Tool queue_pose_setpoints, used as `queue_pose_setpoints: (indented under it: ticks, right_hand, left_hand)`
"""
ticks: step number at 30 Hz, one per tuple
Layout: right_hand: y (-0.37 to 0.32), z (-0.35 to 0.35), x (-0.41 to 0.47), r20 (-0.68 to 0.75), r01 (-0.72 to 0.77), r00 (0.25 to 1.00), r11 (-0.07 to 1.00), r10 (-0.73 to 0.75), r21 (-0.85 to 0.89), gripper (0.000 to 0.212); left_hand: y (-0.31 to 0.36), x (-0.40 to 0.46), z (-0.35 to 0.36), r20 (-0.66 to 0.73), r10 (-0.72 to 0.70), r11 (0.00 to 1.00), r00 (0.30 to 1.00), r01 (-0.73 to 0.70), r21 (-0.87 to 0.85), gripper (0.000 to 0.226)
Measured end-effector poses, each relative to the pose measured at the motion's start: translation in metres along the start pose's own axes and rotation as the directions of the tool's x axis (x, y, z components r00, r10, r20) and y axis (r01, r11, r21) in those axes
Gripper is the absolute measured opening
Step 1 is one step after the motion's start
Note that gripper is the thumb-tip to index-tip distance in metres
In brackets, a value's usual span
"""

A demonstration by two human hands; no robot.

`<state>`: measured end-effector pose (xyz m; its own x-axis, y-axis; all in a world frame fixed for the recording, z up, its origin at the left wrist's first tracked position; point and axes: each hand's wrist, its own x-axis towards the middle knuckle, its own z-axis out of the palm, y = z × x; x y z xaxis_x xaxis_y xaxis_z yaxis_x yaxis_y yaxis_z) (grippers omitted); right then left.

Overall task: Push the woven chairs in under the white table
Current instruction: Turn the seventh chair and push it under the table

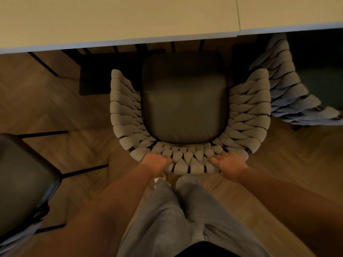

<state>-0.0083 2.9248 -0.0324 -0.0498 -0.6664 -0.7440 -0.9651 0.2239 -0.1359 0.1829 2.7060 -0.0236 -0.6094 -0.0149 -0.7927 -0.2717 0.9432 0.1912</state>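
A woven chair (pixel 189 115) with a dark seat cushion stands right in front of me, its curved beige backrest toward me. The front edge of its seat lies just under the rim of the white table (pixel 118 25), which fills the top of the view. My left hand (pixel 156 164) grips the top of the backrest left of centre, fingers curled over the weave. On the right of centre, my right hand (pixel 229 164) holds the same rim with fingers bent over it.
A second woven chair (pixel 289 93) sits at the right, partly under the table. Another chair with a dark seat (pixel 24 182) stands at the left, away from the table. Dark table legs (pixel 44 64) show beneath. The wooden floor is herringbone. My grey trouser legs are below.
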Motion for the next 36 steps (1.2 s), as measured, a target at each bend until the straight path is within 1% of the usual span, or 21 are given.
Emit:
queue_pose_setpoints:
  ticks: [4,8,11,13,16,19,22,24,26,29,32,36]
  right_hand:
    - [0.013,-0.004,0.002,-0.007,-0.050,0.999,0.999,0.050,-0.001,0.063]
    - [0.029,-0.021,0.014,-0.068,-0.089,0.994,0.996,0.087,-0.030,0.054]
    - [0.042,-0.037,0.024,-0.119,-0.130,0.985,0.990,0.124,-0.049,0.047]
    - [0.049,-0.051,0.033,-0.145,-0.172,0.976,0.984,0.165,-0.040,0.046]
    - [0.065,-0.068,0.039,-0.175,-0.220,0.962,0.975,0.211,-0.035,0.051]
    - [0.085,-0.078,0.033,-0.129,-0.255,0.960,0.965,0.247,-0.052,0.057]
    - [0.090,-0.080,0.031,-0.127,-0.274,0.956,0.960,0.266,-0.055,0.060]
    - [0.083,-0.079,0.034,-0.101,-0.270,0.959,0.962,0.264,-0.049,0.058]
    - [0.073,-0.070,0.038,-0.121,-0.262,0.959,0.964,0.255,-0.050,0.052]
    - [0.060,-0.066,0.042,-0.103,-0.245,0.964,0.969,0.244,-0.005,0.048]
    - [0.051,-0.064,0.045,-0.115,-0.236,0.965,0.972,0.236,0.014,0.048]
    - [0.051,-0.063,0.045,-0.101,-0.244,0.964,0.969,0.248,0.044,0.052]
  left_hand:
    - [0.001,0.009,-0.009,-0.047,0.016,1.000,0.999,-0.015,0.023,0.053]
    - [-0.003,0.023,-0.030,-0.078,-0.024,1.000,0.997,0.024,0.004,0.050]
    - [-0.007,0.034,-0.050,-0.132,-0.044,0.999,0.990,0.046,0.006,0.051]
    - [-0.013,0.041,-0.065,-0.159,-0.058,0.998,0.986,0.061,0.015,0.050]
    - [-0.014,0.054,-0.083,-0.178,-0.077,0.997,0.981,0.071,-0.036,0.045]
    - [-0.001,0.065,-0.094,-0.192,-0.047,0.997,0.980,0.033,-0.075,0.044]
    - [0.003,0.073,-0.092,-0.201,-0.026,0.998,0.979,0.013,-0.066,0.047]
    - [-0.002,0.071,-0.088,-0.165,-0.020,0.997,0.986,0.008,-0.073,0.050]
    - [-0.009,0.068,-0.078,-0.159,-0.022,0.998,0.987,0.014,-0.055,0.052]
    - [-0.021,0.057,-0.073,-0.138,-0.028,0.998,0.990,0.021,-0.055,0.052]
    - [-0.026,0.048,-0.072,-0.148,-0.025,0.999,0.989,0.019,-0.037,0.049]
    - [-0.026,0.045,-0.073,-0.162,-0.015,0.998,0.987,0.006,-0.057,0.051]
